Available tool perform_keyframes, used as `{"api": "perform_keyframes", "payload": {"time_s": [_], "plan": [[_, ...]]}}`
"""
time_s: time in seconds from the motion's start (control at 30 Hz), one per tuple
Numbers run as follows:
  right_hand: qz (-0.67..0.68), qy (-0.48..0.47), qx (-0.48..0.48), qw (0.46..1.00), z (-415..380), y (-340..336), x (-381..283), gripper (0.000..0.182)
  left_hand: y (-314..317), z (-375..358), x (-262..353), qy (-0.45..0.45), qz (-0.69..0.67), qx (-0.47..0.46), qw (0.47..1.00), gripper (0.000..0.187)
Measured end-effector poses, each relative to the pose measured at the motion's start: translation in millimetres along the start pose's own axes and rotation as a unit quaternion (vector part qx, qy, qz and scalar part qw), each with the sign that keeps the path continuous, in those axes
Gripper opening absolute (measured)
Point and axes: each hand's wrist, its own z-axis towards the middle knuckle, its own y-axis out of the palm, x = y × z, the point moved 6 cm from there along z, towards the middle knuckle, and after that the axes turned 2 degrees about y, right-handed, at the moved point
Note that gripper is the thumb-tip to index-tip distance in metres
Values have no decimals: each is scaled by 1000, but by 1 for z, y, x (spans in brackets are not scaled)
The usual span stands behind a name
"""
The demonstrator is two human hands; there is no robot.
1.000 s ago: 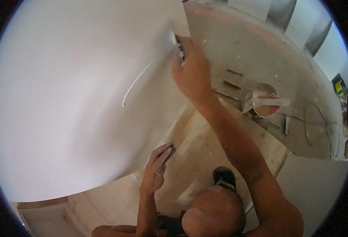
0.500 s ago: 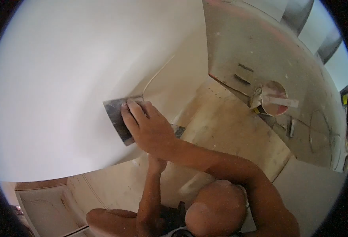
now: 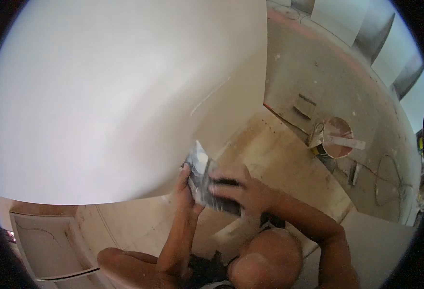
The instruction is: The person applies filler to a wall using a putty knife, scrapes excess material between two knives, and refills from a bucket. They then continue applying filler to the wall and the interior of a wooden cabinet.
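Head camera view: the fingers of the right hand are bent over a dark, flat, rectangular filling blade, gripping it. The left hand is closed on a grey flat tool smeared with pale paste, its thumb lying along the near side. Motion blurs the right fingers and both tools, so the two blades seem to touch or overlap, though exactly where one ends and the other begins I can't quite tell.

Both tools are together between the hands, just off the lower edge of a large, smooth white panel. That is the fresh change: the right hand has brought its blade away from the panel and over to the tool in the left, so nothing is pressing on the white surface now. A thin, pale raised streak is left on it, shorter than half a second ago; I'd judge that part of the line has been flattened and part has not.

Further out, a brown-stained pale board lies beneath the hands, with a bent knee close below them. Beyond the board, on the dusty grey floor, stands a round bucket with a reddish-white inside, a flat whitish strip across its opening. Two narrow dark bars lie near it, and a thin looping cord runs farther right.
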Motion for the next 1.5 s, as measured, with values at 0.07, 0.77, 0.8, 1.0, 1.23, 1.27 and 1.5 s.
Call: {"api": "perform_keyframes", "payload": {"time_s": [0.07, 0.77, 0.8, 1.0, 1.23, 1.27, 1.5], "plan": [[-15, -60, -23, 998, 1, -1, -20, 41, -3, -2, 1, -57, -64, -18, 996, 35], [272, 313, 277, 867, -54, -65, 34, 31, 77, -14, 23, 363, 700, -337, 514, 75], [519, 423, 276, 689, -52, -63, 39, 34, 71, -18, 9, 280, 772, -392, 415, 76], [-35, 426, 344, 836, 11, -156, 114, 39, 42, -13, 6, 301, 715, -351, 524, 77], [-192, 264, 428, 843, 62, -154, 157, 40, 22, -26, 4, 241, 702, -325, 587, 71], [-203, 249, 434, 842, 64, -149, 157, 41, 19, -25, 6, 240, 689, -307, 611, 69], [-150, 291, 402, 855, 58, -145, 129, 41, 20, -21, 1, 230, 680, -311, 623, 64]]}}
